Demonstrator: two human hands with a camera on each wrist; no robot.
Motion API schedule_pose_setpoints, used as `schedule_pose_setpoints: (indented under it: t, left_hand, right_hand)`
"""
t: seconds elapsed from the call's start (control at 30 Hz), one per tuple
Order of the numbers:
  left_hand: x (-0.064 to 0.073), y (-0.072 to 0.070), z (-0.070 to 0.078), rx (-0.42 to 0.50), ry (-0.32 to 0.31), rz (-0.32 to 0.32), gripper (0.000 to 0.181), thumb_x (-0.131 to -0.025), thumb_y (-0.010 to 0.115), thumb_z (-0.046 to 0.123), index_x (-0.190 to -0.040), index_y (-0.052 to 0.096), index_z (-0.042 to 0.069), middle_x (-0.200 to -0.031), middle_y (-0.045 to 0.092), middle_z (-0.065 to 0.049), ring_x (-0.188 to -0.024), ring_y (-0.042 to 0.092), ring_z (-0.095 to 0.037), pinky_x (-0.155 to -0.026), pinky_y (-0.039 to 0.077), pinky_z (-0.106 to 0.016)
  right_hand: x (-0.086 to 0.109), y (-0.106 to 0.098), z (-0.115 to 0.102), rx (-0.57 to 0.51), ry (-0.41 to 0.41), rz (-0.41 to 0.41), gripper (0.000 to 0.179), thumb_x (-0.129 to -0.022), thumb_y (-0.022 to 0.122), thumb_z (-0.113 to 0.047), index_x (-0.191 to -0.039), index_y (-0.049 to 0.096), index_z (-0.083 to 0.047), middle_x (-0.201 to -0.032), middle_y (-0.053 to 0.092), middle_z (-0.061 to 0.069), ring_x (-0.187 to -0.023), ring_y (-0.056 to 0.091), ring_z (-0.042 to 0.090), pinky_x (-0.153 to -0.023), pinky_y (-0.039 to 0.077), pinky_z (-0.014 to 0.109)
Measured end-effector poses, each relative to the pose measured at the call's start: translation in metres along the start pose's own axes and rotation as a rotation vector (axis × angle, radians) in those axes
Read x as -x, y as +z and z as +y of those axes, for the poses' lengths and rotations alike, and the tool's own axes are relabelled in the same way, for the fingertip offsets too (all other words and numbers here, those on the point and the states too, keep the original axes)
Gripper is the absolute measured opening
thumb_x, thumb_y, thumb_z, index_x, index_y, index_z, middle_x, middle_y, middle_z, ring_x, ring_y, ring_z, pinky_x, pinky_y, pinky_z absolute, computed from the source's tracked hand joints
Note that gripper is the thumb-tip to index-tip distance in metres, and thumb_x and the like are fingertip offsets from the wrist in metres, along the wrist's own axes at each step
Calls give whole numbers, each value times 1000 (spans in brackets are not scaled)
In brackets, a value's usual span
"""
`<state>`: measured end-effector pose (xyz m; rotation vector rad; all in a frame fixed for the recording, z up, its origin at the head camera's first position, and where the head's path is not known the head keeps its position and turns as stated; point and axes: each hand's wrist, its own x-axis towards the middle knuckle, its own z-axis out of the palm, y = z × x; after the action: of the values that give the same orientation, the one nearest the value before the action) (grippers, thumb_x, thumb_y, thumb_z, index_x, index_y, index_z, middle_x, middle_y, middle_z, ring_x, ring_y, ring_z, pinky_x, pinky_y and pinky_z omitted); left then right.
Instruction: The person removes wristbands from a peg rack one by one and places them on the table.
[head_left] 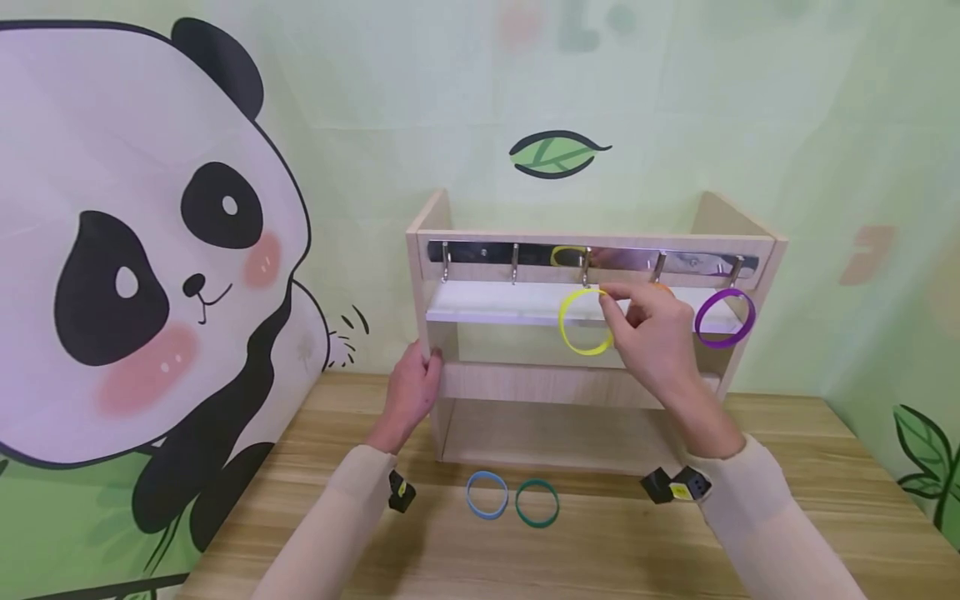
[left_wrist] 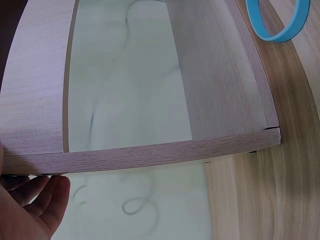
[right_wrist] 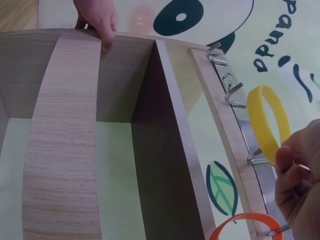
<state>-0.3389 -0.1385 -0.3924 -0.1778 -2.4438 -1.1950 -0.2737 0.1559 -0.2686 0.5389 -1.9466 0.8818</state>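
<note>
My right hand (head_left: 660,337) pinches a yellow wristband (right_wrist: 256,120) between thumb and fingertips. The band is in front of the hook rail (head_left: 547,253), just below the middle hook (head_left: 586,268); I cannot tell whether they touch. A purple wristband (head_left: 722,342) hangs from the rightmost hook. On the hook beside it hangs an orange wristband (right_wrist: 250,216), mostly hidden behind my right hand in the head view. My left hand (head_left: 411,387) grips the left side panel (left_wrist: 135,159) of the wooden shelf, thumb on the inside and fingers outside.
A blue wristband (head_left: 487,517) and a green wristband (head_left: 537,525) lie on the wooden table (head_left: 600,550) before the shelf. Two more hooks, at the left end of the rail, carry nothing. Behind stands a wall cloth printed with a panda (head_left: 90,125).
</note>
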Motion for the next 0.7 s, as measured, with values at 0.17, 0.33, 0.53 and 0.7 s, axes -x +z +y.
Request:
schedule_pose_setpoints:
  t: [0.17,0.33,0.53,0.7]
  left_hand:
    - [0,0,1,9,-4,-2,34,-99,38,30,-119,53,7,-111,56,-14,-95,58,-30,-74,53,-45]
    - [-1,1,1,4,3,2,33,-100,38,29,-118,54,7,-111,56,-14,-96,58,-29,-75,53,-45]
    - [-1,2,-1,2,4,3,34,-100,38,30,-119,54,7,-112,57,-14,-96,58,-29,-75,53,-45]
    - [-1,2,-1,4,1,8,34,-100,38,30,-118,54,7,-113,57,-14,-97,58,-29,-75,53,-45]
  right_hand:
    - [6,-2,1,2,-48,-9,14,-83,69,-2,-96,74,-2,-51,45,-1,-45,37,11,-43,27,18]
    - [12,-4,3,-17,-70,-36,14,-82,69,0,-95,74,-2,-51,45,-3,-44,38,9,-41,27,16]
    - [25,-6,5,-4,-93,-56,15,-80,70,1,-94,74,-3,-53,44,-6,-46,37,8,-42,27,15]
    - [37,-7,7,-18,-108,-86,16,-78,72,4,-92,74,-4,-53,42,-9,-46,37,5,-42,28,15]
